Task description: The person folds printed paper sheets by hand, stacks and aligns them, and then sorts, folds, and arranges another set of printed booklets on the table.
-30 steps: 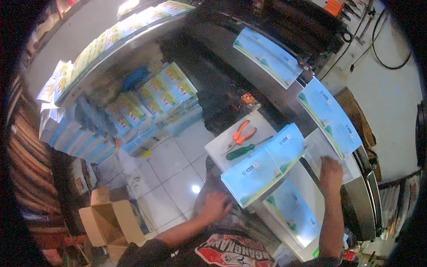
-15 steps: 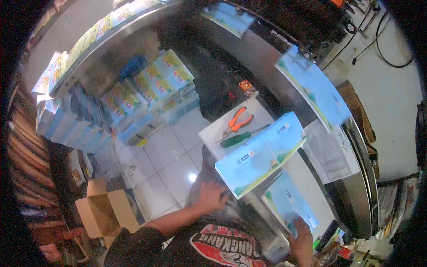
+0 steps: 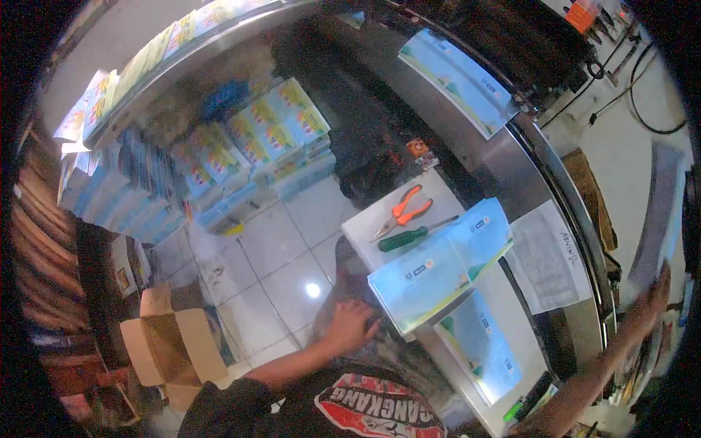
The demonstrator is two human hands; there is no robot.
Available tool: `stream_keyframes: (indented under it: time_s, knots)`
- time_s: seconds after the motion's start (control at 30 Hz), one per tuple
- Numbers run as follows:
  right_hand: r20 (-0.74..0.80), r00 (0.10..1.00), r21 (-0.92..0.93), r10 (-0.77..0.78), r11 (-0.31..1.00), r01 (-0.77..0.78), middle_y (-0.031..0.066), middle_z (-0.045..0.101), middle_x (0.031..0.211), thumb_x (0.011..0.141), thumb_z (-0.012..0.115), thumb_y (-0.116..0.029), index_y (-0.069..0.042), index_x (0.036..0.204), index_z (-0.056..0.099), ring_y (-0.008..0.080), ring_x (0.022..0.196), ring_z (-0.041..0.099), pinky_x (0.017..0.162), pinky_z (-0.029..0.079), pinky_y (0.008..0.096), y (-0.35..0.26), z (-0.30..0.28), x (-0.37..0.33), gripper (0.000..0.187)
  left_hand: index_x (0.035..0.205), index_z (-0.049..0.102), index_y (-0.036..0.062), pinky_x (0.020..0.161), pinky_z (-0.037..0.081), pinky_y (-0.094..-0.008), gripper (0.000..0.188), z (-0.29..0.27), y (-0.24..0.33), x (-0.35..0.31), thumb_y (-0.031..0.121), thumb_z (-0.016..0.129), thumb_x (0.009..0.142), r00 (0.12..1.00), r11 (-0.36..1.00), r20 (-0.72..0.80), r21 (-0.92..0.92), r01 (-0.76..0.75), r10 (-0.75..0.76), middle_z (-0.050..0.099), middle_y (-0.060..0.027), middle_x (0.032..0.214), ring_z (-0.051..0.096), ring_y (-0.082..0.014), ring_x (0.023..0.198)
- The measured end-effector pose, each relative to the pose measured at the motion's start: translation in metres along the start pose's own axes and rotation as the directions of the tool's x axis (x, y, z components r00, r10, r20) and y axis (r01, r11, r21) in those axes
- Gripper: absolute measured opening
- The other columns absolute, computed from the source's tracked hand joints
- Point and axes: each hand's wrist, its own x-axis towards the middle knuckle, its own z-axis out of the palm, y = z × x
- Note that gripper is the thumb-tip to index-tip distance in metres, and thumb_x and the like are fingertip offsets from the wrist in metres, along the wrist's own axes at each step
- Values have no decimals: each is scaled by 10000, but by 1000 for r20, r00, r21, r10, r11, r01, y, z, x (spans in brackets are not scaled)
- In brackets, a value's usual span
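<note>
Left hand (image 3: 350, 326) first: it hangs by the lap, fingers loosely curled and a little apart, nothing in them, much as it was half a second ago. Just right of it, the near stack of blue sheets (image 3: 478, 347) lies tilted, light glaring off its near end; the other hand was down on that stack, and now it's away.

Beyond, the left pile (image 3: 420, 288) and right pile (image 3: 480, 235) sit side by side, pale blue tops with green along the near edge, overlapping the white desk (image 3: 365, 219). There's the green screwdriver (image 3: 403, 239), and past it the orange-handled pliers (image 3: 398, 217), both staying put.

And here's the right hand (image 3: 659, 281), swung out far to the right, closed on the lower end of a raised sheet (image 3: 661, 204)! Pale blue-grey, standing on end, badly smeared; I can't tell how each finger sits.

Left of that, the white paper (image 3: 551, 259) lies flat. Farther on, the blue sheet (image 3: 456, 82) on the metal strip (image 3: 504, 157) is well apart from it; half a second ago, a sheet lay right against that paper.
</note>
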Motion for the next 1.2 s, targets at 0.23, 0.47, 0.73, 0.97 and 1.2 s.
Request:
stream_keyframes:
  time_s: [0.23, 0.47, 0.73, 0.97, 1.2]
  knots:
    - [420, 883, 34, -209, 976, 215, 169, 579, 1231, 837, 507, -4, -63, 1229, 575, 366, 1109, 546, 932, 460, 446, -136, 132, -10, 402, 1071, 638, 40, 924, 379, -472, 398, -2, 3, 1, 374, 594, 859, 999, 999, -36, 29, 23, -22, 618, -147, 1104, 516, -323, 1095]
    - [722, 648, 132, -242, 968, 215, 196, 605, 1190, 866, 534, -109, -19, 1179, 600, 384, 1015, 592, 915, 460, 460, -170, 80, -97, 333, 1031, 639, 51, 901, 383, -477, 343, 7, 2, -7, 340, 607, 848, 990, 999, -133, 2, -41, 41, 617, -150, 1060, 523, -328, 1043]
    - [927, 327, 208, -183, 977, -43, 261, 336, 1448, 609, 835, -359, 29, 1370, 386, 436, 1308, 342, 1074, 325, 488, -179, -70, -245, 964, 1096, 646, 99, 907, 366, -514, 360, 13, 6, -2, 350, 573, 849, 990, 997, -125, 44, -59, 64, 619, -144, 1067, 515, -320, 1044]
    - [904, 261, 417, -338, 834, -363, 224, 523, 1288, 739, 713, -168, -30, 1281, 532, 406, 1167, 496, 1009, 397, 454, -134, -81, -234, 588, 1118, 643, 102, 907, 358, -504, 416, 10, 2, -2, 422, 521, 883, 994, 995, -80, 73, -68, 74, 609, -151, 1127, 502, -329, 1070]
    - [771, 567, 1, 290, 890, -457, 242, 643, 1051, 912, 536, -263, 36, 1112, 617, 318, 945, 615, 817, 457, 446, -18, -64, -132, 369, 1106, 643, 78, 936, 355, -508, 394, 5, -1, 1, 394, 539, 894, 999, 998, -14, 49, -31, 32, 605, -156, 1157, 498, -344, 1130]
